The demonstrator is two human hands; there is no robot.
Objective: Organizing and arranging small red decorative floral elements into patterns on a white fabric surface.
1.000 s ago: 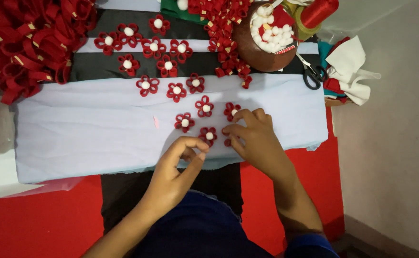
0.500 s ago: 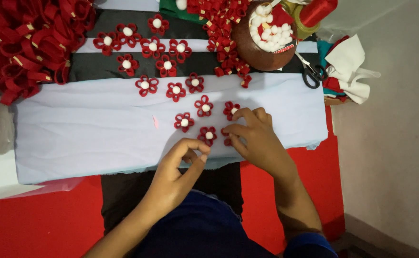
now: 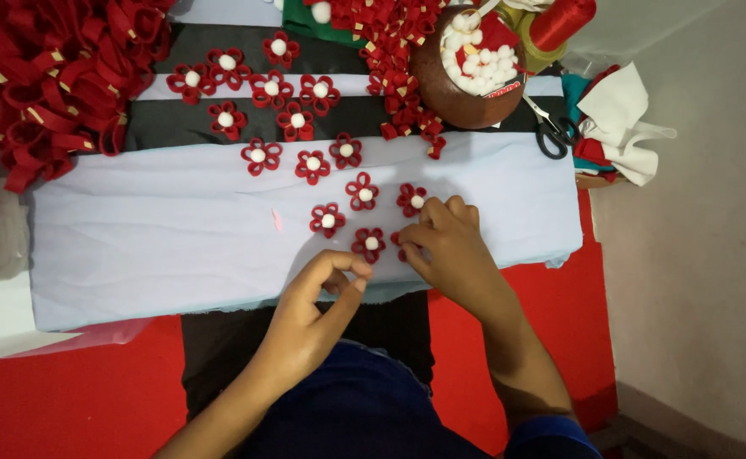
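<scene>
I see a pale blue cloth point(image 3: 152, 246) spread across the work surface, with red floor point(image 3: 67, 391) below it and black cloth point(image 3: 178, 127) above. At the top left sits a big heap of red ribbon loops point(image 3: 50, 76). At the top right is a brown bowl point(image 3: 462, 76) filled with white pompoms and red scraps, with scissors point(image 3: 551, 132) just beside it and a red spool point(image 3: 560, 21) behind.

My right hand point(image 3: 449, 255) rests on the blue cloth, fingers curled down over a flower point(image 3: 400, 245) at its fingertips; only a sliver of red shows, so I cannot tell whether the fingers actually grip it or just press on it. My left hand point(image 3: 318, 306) hovers at the near edge of the cloth, thumb and forefinger pinched together; whatever sits between them (if anything) is too small to make out.

Between the two hands, just above the left thumb, lies another flower point(image 3: 370, 244): red ribbon petals looped around a white pompom centre. It lies flat on the blue cloth, close beside the right fingertips. More of the same flowers lie scattered above it, three nearby point(image 3: 328, 219) point(image 3: 362, 191) point(image 3: 412, 199) and others point(image 3: 262, 155) farther up across the blue and black cloth.
</scene>
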